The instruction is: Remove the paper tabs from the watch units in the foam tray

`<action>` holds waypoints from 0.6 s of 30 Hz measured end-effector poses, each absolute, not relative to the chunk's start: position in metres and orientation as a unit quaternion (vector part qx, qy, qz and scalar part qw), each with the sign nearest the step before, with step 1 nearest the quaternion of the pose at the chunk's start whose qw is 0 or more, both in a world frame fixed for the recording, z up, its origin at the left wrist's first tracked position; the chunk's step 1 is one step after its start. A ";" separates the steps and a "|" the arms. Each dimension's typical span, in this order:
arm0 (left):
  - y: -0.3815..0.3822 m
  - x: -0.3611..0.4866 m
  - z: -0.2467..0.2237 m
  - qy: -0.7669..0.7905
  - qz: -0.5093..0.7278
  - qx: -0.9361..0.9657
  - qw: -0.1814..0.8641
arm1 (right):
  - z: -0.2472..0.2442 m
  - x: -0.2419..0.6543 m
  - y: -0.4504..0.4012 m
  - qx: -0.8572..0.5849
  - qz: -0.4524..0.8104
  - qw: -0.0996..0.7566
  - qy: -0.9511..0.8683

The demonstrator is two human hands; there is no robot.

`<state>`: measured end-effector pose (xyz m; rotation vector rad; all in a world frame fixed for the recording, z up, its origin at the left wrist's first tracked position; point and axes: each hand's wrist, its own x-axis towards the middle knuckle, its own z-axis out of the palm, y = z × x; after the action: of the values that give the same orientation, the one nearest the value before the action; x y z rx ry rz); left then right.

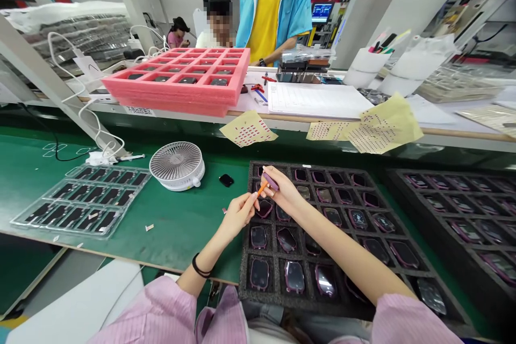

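**Orange pick (263,188) at purple part (271,181), above foam tray (245,274)**

My left hand (237,215) pinches the pick, its long axis slanting up and right; the tip sits at or just beside the part, contact unconfirmed. My right hand (284,191), nearer the tray's centre, grips the part between thumb and fingers. Below lie pink-rimmed units (294,277); the green worktop (181,231) lies left.
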<state>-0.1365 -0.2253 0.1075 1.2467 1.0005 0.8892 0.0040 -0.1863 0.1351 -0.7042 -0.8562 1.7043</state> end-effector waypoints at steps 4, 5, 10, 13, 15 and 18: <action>-0.227 -0.137 0.109 0.433 0.401 0.536 0.604 | 0.136 0.005 -0.187 -0.298 0.712 0.523 -0.360; -0.226 -0.138 0.109 0.434 0.401 0.540 0.599 | 0.136 0.005 -0.187 -0.300 0.710 0.523 -0.364; -0.223 -0.142 0.107 0.426 0.395 0.577 0.575 | 0.136 0.003 -0.188 -0.307 0.692 0.528 -0.384; -0.222 -0.145 0.108 0.422 0.394 0.588 0.566 | 0.136 0.004 -0.188 -0.313 0.683 0.531 -0.391; -0.222 -0.148 0.110 0.420 0.393 0.587 0.569 | 0.137 0.004 -0.188 -0.325 0.667 0.532 -0.408; -0.223 -0.150 0.115 0.416 0.384 0.584 0.582 | 0.138 0.003 -0.189 -0.326 0.670 0.522 -0.415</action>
<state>-0.1495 -0.2227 0.1155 1.3633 0.9716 0.8959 0.0034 -0.1887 0.1379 -0.7818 -0.9949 1.6037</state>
